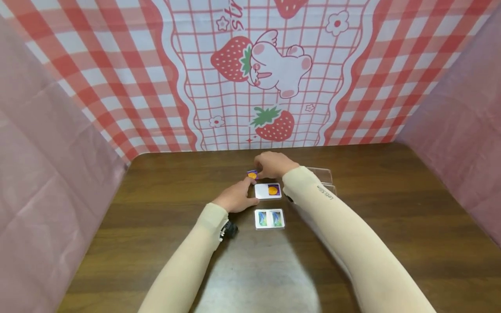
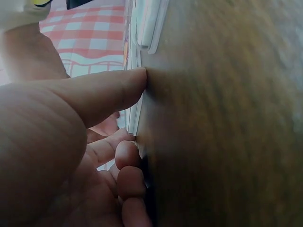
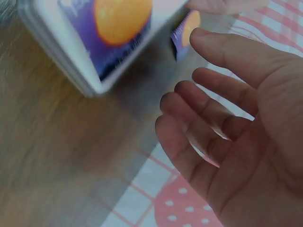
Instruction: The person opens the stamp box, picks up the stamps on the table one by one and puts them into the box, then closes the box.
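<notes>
Near the table's far side lies a small white case (image 1: pixel 261 191) with a purple card (image 1: pixel 274 190) bearing an orange disc in its right half; its left half is plain white. My left hand (image 1: pixel 236 198) holds this case by the left end, thumb at the near edge and index finger at the far corner, as the left wrist view shows. Just beyond the case is a loose purple and orange card (image 1: pixel 252 174). My right hand (image 3: pixel 236 113) hovers beside that card with fingers loosely bent and nothing in the palm; its thumb tip overlaps the card in the right wrist view.
Closer to me sits a second clear-edged case (image 1: pixel 269 227) with two blue-green pictures. Transparent plastic boxes (image 1: pixel 322 174) lie right of the right wrist, partly behind the sleeve. A checked strawberry cloth (image 1: pixel 274 126) hangs at the table's back edge.
</notes>
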### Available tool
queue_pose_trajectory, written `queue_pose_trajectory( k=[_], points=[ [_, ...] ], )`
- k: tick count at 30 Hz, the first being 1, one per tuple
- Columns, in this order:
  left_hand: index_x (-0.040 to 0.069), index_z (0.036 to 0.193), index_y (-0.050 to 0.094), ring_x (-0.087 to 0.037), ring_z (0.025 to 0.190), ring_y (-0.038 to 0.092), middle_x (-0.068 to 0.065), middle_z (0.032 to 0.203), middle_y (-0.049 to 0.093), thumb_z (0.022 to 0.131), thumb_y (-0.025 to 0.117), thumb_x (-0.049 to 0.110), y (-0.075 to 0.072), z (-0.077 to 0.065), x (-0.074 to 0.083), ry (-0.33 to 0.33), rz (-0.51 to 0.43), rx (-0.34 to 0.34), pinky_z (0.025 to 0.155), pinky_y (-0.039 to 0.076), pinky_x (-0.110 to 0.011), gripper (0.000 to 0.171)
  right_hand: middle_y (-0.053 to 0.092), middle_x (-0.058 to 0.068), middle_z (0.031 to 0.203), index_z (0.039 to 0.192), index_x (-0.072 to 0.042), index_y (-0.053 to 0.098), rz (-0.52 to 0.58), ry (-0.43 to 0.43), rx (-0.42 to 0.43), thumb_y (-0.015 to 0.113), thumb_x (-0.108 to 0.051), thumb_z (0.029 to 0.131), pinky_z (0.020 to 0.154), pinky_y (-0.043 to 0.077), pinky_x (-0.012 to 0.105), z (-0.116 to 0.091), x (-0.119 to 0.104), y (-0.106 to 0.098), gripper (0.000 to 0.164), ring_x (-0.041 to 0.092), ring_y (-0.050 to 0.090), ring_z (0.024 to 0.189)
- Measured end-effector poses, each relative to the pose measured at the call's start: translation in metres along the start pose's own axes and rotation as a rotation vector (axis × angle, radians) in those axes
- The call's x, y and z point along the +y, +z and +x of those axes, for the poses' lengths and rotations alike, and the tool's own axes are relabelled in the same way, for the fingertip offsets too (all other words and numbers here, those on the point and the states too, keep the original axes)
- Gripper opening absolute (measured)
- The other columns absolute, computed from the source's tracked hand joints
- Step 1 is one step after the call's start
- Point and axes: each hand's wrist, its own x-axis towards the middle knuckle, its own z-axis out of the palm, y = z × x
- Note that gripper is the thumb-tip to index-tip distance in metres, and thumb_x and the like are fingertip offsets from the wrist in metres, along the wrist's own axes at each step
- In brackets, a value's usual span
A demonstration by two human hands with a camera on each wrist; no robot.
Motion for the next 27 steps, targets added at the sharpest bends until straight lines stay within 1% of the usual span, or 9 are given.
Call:
queue_pose_trajectory(
  k=[4,8,14,20,24,27],
  points=[
    [0.010,0.148,0.043,-0.030,0.137,0.052,-0.016,0.151,0.052,0.101,0.068,0.037,0.000,-0.001,-0.001,0.012,0.000,0.005,0.110,0.042,-0.049,0.060,0.066,0.007,0.116,0.124,-0.011,0.070,-0.003,-0.032,-0.022,0.077,-0.031,0.095,0.093,0.052,0.044,0.009,-0.001,0.009,0.036,0.022,0.063,0.105],
    [0.011,0.149,0.043,-0.030,0.138,0.051,-0.014,0.151,0.052,0.100,0.069,0.037,0.000,0.000,-0.003,0.015,0.011,0.010,0.111,0.042,-0.048,0.060,0.065,0.007,0.120,0.128,-0.013,0.070,-0.008,-0.052,-0.015,0.076,-0.030,0.096,0.096,0.051,0.045,0.013,-0.002,0.014,0.037,0.023,0.062,0.109],
    [0.013,0.149,0.043,-0.029,0.138,0.051,-0.013,0.151,0.053,0.100,0.069,0.038,0.000,0.003,-0.003,0.033,0.020,0.009,0.110,0.042,-0.049,0.061,0.066,0.008,0.118,0.122,-0.012,0.073,-0.034,-0.040,0.022,0.073,-0.026,0.099,0.096,0.052,0.045,0.012,-0.003,0.015,0.028,0.025,0.063,0.110],
    [0.012,0.148,0.045,-0.029,0.136,0.053,-0.013,0.150,0.054,0.099,0.069,0.037,0.000,0.003,-0.003,0.033,0.018,0.009,0.109,0.043,-0.049,0.060,0.067,0.009,0.118,0.120,-0.011,0.075,-0.063,-0.056,0.022,0.073,-0.028,0.098,0.097,0.052,0.045,0.011,-0.004,0.015,0.027,0.026,0.064,0.110],
    [0.012,0.148,0.044,-0.029,0.137,0.052,-0.013,0.150,0.053,0.099,0.069,0.038,0.001,0.004,-0.004,0.033,0.012,0.012,0.110,0.043,-0.049,0.060,0.067,0.009,0.120,0.121,-0.011,0.074,-0.056,-0.048,0.020,0.073,-0.028,0.098,0.096,0.052,0.045,0.011,-0.004,0.014,0.028,0.026,0.064,0.111],
    [0.013,0.147,0.044,-0.029,0.137,0.052,-0.013,0.150,0.054,0.099,0.070,0.038,0.001,0.004,-0.006,0.038,0.014,0.020,0.109,0.043,-0.048,0.060,0.068,0.008,0.118,0.119,-0.012,0.075,-0.062,-0.046,0.036,0.073,-0.028,0.099,0.095,0.053,0.045,0.011,-0.003,0.013,0.026,0.025,0.065,0.109]
  ],
)
